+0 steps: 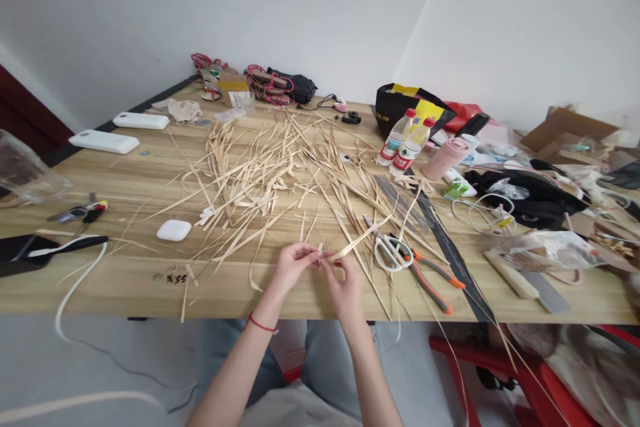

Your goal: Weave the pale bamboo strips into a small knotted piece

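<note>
Fingers [313, 255] of the left hand [293, 270] and those of the right hand [345, 287] are pinched narrow on the near end of one pale straw strip [357, 242], the two sets of fingertips meeting just above the front edge of the worktop [125, 280]. The strip runs up and to the right from that pinch, its far end lying near the white-handled scissors [393, 250], which rest beside orange-handled pliers [433, 277]. As far as can be judged, the work is at an early point: only this single strip is in hand, with no woven or folded piece visible between the hands, while a large loose heap of strips [270, 173] lies spread over the middle of the worktop, well beyond the hands and untouched. A white earbud case [173, 230] sits to the left of the heap, two water bottles [405, 143] stand at the far right of it, and a red cord circles the left wrist.
</note>
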